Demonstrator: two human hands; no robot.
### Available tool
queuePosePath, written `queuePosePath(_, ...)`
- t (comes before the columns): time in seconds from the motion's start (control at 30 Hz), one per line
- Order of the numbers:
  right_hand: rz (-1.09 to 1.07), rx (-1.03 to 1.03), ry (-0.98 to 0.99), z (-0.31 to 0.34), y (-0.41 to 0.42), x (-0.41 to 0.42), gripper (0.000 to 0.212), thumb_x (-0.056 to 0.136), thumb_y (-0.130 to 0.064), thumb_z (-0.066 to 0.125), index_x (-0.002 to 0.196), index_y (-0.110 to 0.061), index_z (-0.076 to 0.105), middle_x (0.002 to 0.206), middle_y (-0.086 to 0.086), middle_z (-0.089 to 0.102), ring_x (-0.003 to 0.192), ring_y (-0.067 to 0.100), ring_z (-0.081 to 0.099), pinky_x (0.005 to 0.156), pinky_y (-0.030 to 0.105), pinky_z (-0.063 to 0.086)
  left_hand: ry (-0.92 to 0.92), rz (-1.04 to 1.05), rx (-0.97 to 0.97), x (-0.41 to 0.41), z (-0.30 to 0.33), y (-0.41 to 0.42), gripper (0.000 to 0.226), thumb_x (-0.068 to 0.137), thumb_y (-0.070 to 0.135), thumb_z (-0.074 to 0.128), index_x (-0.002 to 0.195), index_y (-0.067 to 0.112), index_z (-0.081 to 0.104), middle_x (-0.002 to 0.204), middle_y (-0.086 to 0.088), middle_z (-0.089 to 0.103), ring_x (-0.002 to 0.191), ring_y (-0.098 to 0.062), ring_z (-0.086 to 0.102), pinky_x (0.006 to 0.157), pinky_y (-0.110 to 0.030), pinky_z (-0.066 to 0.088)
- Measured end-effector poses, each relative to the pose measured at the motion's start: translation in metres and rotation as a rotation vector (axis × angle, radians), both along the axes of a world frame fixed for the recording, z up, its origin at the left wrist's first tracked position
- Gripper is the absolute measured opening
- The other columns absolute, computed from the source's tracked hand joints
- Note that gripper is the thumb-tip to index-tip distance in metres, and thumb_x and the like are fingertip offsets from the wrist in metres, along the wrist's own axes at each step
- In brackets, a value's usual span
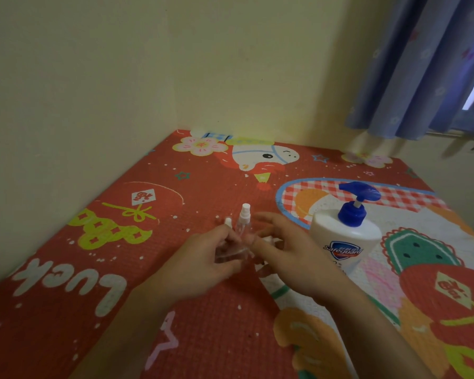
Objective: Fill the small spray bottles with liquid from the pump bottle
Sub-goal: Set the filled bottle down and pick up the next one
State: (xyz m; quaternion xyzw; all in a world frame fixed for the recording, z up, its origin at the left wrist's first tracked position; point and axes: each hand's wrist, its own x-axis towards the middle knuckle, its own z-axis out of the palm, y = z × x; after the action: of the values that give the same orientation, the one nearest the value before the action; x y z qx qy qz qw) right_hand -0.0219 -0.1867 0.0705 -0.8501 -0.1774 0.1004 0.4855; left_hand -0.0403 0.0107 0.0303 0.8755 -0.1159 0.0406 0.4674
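Two small clear plastic spray bottles with white nozzles show on the red cartoon-printed mat: one stands upright just beyond the hands, and another is gripped by the left hand, fingers curled round its transparent body with the white cap poking out above, probably to steady it for uncapping. Motion blur softens the area, so whether more bottles lie under the hands is unclear. Fingers of the right hand are loosely spread and hold nothing that can be made out; it hovers close to the held bottle, seemingly about to twist its top. Just to the right stands the large white pump bottle with a blue pump head, upright, untouched, within easy reach for dispensing.
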Motion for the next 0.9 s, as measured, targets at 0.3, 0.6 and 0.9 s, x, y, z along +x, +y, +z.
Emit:
queuePosePath(0.3, -0.112, -0.095, -0.022, 0.002, 0.005, -0.002, 0.024, 0.093, -0.045, 0.064, 0.088, -0.022, 0.071, 0.069, 0.001, 0.073, 0.058, 0.013, 0.068, 0.063, 0.038, 0.059, -0.025, 0.022, -0.007, 0.000, 0.000, -0.001, 0.027, 0.083, 0.019, 0.082, 0.101, 0.027, 0.063, 0.097, 0.012, 0.074, 0.092, -0.001, 0.071, 0.079, -0.024, 0.057)
queuePosePath(0.6, -0.033, 0.001, 0.008, -0.002, 0.004, 0.000, 0.048, 0.085, -0.041, 0.075, 0.130, -0.037, 0.059, 0.096, -0.007, 0.073, 0.079, 0.008, 0.071, 0.077, 0.039, 0.061, -0.036, 0.049, 0.000, -0.001, 0.003, -0.003, 0.027, 0.084, 0.017, 0.078, 0.095, 0.034, 0.060, 0.091, 0.014, 0.073, 0.084, 0.000, 0.070, 0.068, -0.015, 0.053)
queuePosePath(0.9, -0.137, 0.054, 0.035, -0.002, 0.011, -0.001, 0.027, 0.092, -0.049, 0.063, 0.086, -0.025, 0.074, 0.062, -0.002, 0.071, 0.056, 0.010, 0.066, 0.067, 0.044, 0.060, -0.054, 0.047, -0.015, -0.001, 0.003, -0.002, 0.032, 0.083, 0.019, 0.082, 0.097, 0.036, 0.059, 0.096, 0.022, 0.071, 0.085, -0.002, 0.072, 0.072, -0.021, 0.057)
